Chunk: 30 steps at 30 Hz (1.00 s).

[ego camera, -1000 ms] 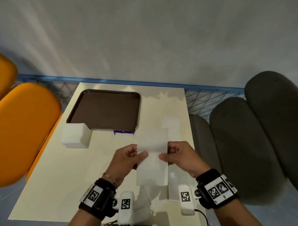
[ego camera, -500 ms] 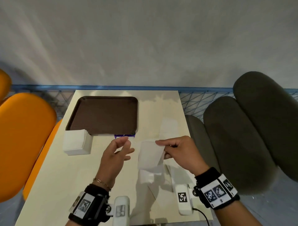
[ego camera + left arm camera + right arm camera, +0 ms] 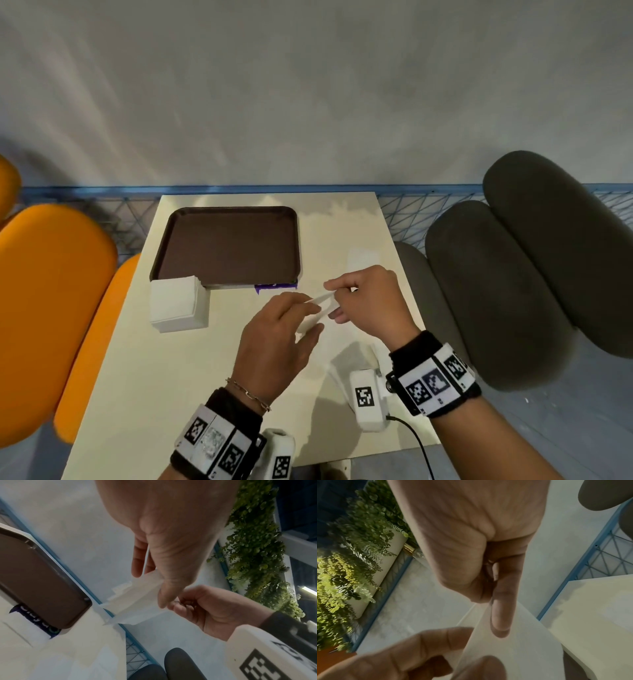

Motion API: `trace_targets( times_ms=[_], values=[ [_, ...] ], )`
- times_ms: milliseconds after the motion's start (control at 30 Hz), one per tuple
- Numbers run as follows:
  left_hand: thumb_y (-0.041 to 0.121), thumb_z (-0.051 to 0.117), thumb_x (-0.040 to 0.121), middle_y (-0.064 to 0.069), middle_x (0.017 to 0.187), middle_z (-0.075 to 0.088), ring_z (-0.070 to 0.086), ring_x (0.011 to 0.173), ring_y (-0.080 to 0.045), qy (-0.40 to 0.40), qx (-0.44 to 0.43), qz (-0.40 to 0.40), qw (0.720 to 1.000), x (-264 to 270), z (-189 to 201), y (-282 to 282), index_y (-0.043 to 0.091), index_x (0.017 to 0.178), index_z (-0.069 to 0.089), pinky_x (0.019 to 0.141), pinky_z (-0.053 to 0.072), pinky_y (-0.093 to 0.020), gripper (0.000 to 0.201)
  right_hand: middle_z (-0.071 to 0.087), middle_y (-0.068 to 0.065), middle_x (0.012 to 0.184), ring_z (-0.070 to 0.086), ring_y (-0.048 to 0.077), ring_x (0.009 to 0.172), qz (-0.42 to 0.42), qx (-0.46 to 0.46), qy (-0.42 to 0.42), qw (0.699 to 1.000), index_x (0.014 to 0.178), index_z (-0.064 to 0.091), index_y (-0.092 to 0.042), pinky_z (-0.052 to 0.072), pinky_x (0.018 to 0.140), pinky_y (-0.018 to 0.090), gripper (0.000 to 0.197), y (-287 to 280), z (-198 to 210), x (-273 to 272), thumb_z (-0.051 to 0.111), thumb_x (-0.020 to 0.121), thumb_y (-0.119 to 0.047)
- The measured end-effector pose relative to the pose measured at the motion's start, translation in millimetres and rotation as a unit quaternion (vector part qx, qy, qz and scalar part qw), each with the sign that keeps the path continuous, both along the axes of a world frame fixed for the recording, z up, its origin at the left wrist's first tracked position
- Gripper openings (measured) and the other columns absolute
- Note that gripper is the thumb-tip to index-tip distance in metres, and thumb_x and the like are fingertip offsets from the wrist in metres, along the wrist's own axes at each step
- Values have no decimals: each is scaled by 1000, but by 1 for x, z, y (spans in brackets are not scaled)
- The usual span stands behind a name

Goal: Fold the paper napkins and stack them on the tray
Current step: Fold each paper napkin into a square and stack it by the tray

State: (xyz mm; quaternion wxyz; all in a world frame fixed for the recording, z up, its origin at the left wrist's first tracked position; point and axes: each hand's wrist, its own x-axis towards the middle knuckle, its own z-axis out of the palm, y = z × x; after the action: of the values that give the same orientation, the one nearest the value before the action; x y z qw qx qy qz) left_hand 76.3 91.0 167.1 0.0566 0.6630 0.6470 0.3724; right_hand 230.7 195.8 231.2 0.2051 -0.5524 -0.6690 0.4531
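A white paper napkin is held in the air over the cream table, just in front of the tray's near right corner. My left hand pinches its near edge between thumb and fingers. My right hand pinches its right side, thumb against index finger. The napkin bends between the two hands. The dark brown tray lies at the back left with nothing on it. A stack of white napkins stands against its near left corner.
One flat napkin lies on the table right of the tray. Orange seats flank the table on the left and grey seats on the right. A blue mesh rail runs behind the table's far edge.
One second ago both hands held the napkin spread out. The left hand then let go while the right kept it. Now the left hand pinches it again, nearer the tray.
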Motion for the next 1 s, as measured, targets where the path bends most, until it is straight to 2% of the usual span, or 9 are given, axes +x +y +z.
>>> trace_targets(
  times_ms=[200, 300, 367, 433, 567, 700, 800, 900, 1000],
  values=[
    [24, 87, 86, 16, 96, 75, 68, 78, -2, -105, 19, 32, 994, -19, 5, -14, 25, 92, 83, 62, 54, -15, 8, 78, 7, 69, 79, 20, 65, 37, -59, -21, 997, 105, 82, -15, 63, 70, 23, 30, -15, 11, 0, 56, 95, -2],
    [29, 85, 85, 26, 91, 75, 71, 82, -2, -226, -28, 67, 972, -25, 12, -20, 29, 88, 85, 61, 56, -18, 4, 82, -1, 89, 80, 20, 73, 84, -51, 13, 995, 115, 80, -20, 67, 77, 40, 25, -23, 16, 3, 67, 98, -8],
    [27, 86, 84, 20, 91, 78, 72, 76, -8, -318, -56, 66, 944, -30, 17, -23, 25, 90, 85, 58, 58, -24, 6, 80, -12, 105, 77, 12, 78, 109, -3, 43, 993, 116, 80, -31, 66, 81, 43, 21, -26, 19, 9, 78, 96, -27],
    [19, 88, 82, 11, 90, 80, 69, 64, -11, -397, -67, 52, 914, -34, 25, -26, 18, 89, 86, 55, 55, -22, 8, 77, -18, 111, 73, 8, 87, 136, 40, 46, 989, 113, 79, -40, 62, 89, 38, 23, -31, 23, 15, 82, 91, -39],
    [14, 89, 78, 2, 89, 81, 65, 60, -13, -435, -77, 8, 897, -37, 38, -28, 15, 87, 86, 54, 54, -27, 9, 75, -21, 110, 69, 9, 104, 141, 108, 42, 983, 104, 79, -41, 57, 94, 36, 22, -39, 23, 20, 86, 84, -45],
    [13, 90, 75, -3, 85, 81, 65, 58, -16, -449, -79, 14, 890, -36, 43, -28, 14, 85, 85, 54, 55, -30, 11, 77, -19, 105, 69, 12, 101, 120, 133, 66, 982, 95, 80, -37, 57, 92, 42, 14, -35, 20, 24, 88, 84, -39],
    [15, 92, 73, -9, 79, 78, 62, 52, -23, -473, -79, 38, 877, -32, 46, -27, 15, 84, 85, 54, 55, -32, 13, 78, -13, 94, 67, 11, 82, 135, 119, 94, 979, 96, 80, -36, 59, 87, 42, 15, -31, 23, 29, 89, 85, -31],
    [16, 92, 73, -11, 76, 76, 61, 51, -25, -485, -75, 54, 869, -26, 47, -27, 13, 84, 84, 53, 54, -32, 14, 73, -1, 83, 61, 23, 72, 151, 122, 91, 977, 96, 81, -40, 59, 80, 48, 16, -28, 22, 32, 89, 84, -34],
    [19, 90, 75, -11, 80, 77, 66, 58, -26, -488, -81, 49, 867, -19, 48, -29, 13, 85, 84, 54, 56, -34, 13, 71, -2, 78, 57, 19, 66, 152, 104, 88, 979, 93, 81, -38, 56, 70, 38, 15, -23, 18, 38, 90, 83, -34]
  ],
)
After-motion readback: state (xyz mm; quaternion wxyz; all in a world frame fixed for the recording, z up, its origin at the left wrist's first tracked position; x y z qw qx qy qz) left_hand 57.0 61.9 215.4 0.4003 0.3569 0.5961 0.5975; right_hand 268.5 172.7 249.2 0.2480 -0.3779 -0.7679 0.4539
